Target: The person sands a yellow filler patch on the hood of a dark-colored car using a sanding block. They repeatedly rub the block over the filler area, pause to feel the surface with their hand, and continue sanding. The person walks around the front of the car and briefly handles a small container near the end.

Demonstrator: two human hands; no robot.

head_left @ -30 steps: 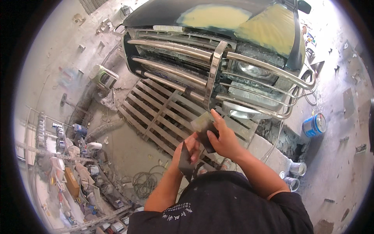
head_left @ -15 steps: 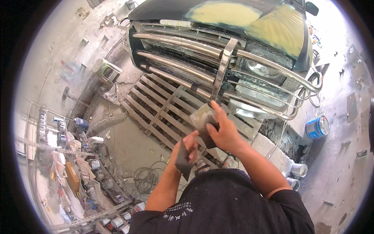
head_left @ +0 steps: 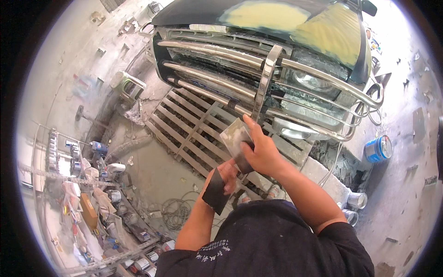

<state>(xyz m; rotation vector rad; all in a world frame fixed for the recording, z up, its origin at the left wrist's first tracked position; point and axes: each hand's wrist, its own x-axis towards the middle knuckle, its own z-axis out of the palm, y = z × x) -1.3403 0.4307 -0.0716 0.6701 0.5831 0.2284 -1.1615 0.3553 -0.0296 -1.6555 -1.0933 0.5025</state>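
Note:
Above a slatted grate, my right hand (head_left: 262,151) is closed round a thin rectangular plate (head_left: 236,136), thumb on top and fingers along its edge. The plate's far end is pale and smeared; the part by my thumb is dark. Just below and to the left, my left hand (head_left: 228,174) grips a dark flat sheet (head_left: 215,192) that hangs down over the wrist. Its fingertips come close to the plate's near end; whether they touch I cannot tell. Ahead is a dark vehicle's front, with yellow filler (head_left: 264,15) on the hood and a chrome bull bar (head_left: 267,78).
The wooden-looking slatted grate (head_left: 188,124) lies over a pit below the bumper. A blue tin (head_left: 378,148) stands to the right, metal cans (head_left: 356,200) nearer me. Cluttered shelves (head_left: 99,203) fill the left side. A coiled hose (head_left: 174,213) lies on the floor.
My right hand has moved slightly left and down with the plate. The dark sheet in my left hand has turned, so more of its face shows.

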